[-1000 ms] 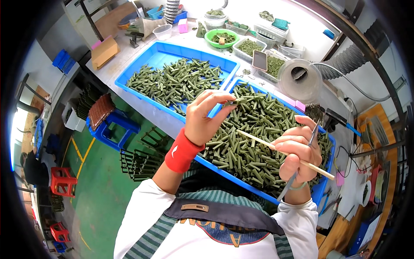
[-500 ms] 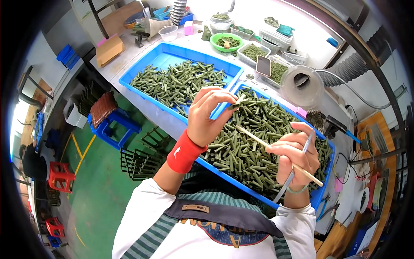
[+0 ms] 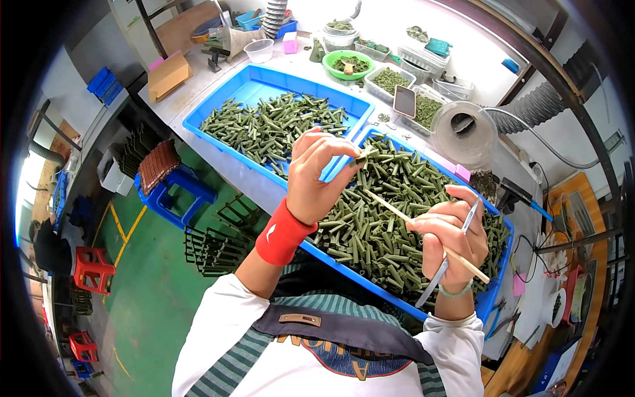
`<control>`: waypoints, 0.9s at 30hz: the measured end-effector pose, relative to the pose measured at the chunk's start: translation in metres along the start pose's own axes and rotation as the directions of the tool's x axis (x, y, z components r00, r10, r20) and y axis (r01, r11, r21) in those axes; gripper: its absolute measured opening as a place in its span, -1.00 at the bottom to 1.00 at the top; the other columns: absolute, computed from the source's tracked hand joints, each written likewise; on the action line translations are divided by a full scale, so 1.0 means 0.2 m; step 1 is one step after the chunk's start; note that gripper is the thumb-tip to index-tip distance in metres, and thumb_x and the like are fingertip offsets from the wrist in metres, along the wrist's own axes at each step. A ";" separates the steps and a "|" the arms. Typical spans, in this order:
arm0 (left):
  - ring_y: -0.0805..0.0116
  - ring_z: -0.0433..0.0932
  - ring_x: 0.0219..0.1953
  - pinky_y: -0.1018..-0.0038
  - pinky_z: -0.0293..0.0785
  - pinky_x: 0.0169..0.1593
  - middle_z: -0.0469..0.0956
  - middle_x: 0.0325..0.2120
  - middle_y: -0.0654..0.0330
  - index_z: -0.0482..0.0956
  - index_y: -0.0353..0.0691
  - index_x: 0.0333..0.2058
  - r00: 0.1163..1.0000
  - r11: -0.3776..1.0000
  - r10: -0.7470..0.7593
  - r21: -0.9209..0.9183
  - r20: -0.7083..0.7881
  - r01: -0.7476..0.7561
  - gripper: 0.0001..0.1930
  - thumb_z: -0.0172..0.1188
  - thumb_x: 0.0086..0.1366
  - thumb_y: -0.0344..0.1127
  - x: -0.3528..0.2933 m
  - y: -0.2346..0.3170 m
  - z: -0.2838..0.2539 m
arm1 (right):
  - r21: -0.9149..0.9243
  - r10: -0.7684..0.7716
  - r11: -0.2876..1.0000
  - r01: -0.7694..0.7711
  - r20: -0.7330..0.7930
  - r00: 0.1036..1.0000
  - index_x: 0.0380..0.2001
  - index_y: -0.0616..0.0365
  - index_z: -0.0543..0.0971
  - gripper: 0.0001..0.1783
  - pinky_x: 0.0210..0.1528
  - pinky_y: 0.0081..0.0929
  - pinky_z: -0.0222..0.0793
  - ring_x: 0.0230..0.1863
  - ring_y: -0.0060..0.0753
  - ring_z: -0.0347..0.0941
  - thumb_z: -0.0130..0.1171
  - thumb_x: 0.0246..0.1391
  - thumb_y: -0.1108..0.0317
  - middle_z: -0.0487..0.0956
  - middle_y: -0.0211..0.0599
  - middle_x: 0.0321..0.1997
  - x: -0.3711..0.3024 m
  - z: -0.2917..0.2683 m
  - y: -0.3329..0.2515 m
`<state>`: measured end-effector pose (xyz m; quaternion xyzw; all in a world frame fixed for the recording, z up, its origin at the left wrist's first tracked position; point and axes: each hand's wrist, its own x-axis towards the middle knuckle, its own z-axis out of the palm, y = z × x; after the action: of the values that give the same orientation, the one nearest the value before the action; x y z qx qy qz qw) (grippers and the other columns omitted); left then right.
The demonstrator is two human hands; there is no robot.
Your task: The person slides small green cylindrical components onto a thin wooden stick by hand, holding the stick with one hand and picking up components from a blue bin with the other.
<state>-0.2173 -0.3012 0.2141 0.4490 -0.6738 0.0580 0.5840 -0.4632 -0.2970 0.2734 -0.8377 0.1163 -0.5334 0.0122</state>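
My left hand (image 3: 321,173), above a red wristband, pinches a small green tube piece (image 3: 361,157) between thumb and fingertips. Closed around a thin wooden stick (image 3: 390,207) is my right hand (image 3: 456,235); the stick's tip points up and left, just below the pinched piece and apart from it. A slim silver metal tool (image 3: 433,286) also runs through the right hand, crossing the stick. Both hands are over the nearer blue tray (image 3: 344,268), heaped with short green tubes (image 3: 383,245). Farther left, a second blue tray (image 3: 248,74) holds more of these tubes.
Behind the trays stand a green bowl (image 3: 329,66), clear plastic tubs (image 3: 390,81) and a dark phone (image 3: 404,101). A clear round hood (image 3: 465,135) with a grey hose rises at right. On the green floor at left are a blue stool (image 3: 175,198) and red stools (image 3: 91,268).
The wooden stick and the metal tool have shifted slightly left with small movements of my right hand. My left hand stays nearly in place, still pinching the piece.
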 end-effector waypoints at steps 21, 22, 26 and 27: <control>0.39 0.72 -0.06 0.14 0.07 0.45 0.78 -0.20 0.35 0.71 -0.01 -0.20 0.994 0.991 -0.072 -0.107 0.080 0.080 -0.76 0.41 0.17 -0.49 -0.03 0.01 0.00 | -0.084 -0.004 0.996 0.004 -0.006 1.000 -0.19 0.06 0.60 -0.79 0.20 -0.05 0.43 -0.29 -0.33 0.64 0.13 0.42 0.17 0.75 -0.37 -0.33 -0.03 -0.01 -0.04; 0.40 0.72 -0.06 0.12 0.07 0.45 0.78 -0.19 0.35 0.71 -0.01 -0.20 0.995 0.990 -0.067 -0.114 0.080 0.076 -0.76 0.40 0.18 -0.50 -0.02 0.01 0.00 | -0.084 -0.004 0.996 0.003 -0.006 1.000 -0.19 0.06 0.60 -0.79 0.20 -0.05 0.43 -0.29 -0.33 0.64 0.13 0.42 0.17 0.75 -0.37 -0.33 -0.03 -0.01 -0.03; 0.40 0.71 -0.04 0.11 0.05 0.46 0.78 -0.18 0.37 0.72 0.00 -0.20 0.995 0.990 -0.057 -0.123 0.083 0.067 -0.75 0.40 0.17 -0.50 -0.02 0.01 0.00 | -0.131 0.001 0.991 0.004 0.039 0.999 -0.20 0.06 0.60 -0.83 0.22 -0.04 0.40 -0.27 -0.32 0.64 0.16 0.37 0.21 0.75 -0.38 -0.30 -0.02 -0.01 -0.03; 0.40 0.71 -0.05 0.11 0.04 0.47 0.78 -0.18 0.38 0.72 0.01 -0.20 0.995 0.991 -0.049 -0.118 0.081 0.059 -0.75 0.40 0.17 -0.50 -0.02 0.01 0.00 | -0.130 0.002 0.992 0.003 0.039 0.999 -0.20 0.05 0.60 -0.84 0.23 -0.05 0.39 -0.27 -0.32 0.64 0.18 0.35 0.21 0.74 -0.39 -0.29 -0.02 -0.01 -0.03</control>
<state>-0.2195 -0.2970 0.2115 0.4331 -0.6860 -0.0159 0.5845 -0.4651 -0.2902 0.2709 -0.8470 0.1502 -0.5084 -0.0401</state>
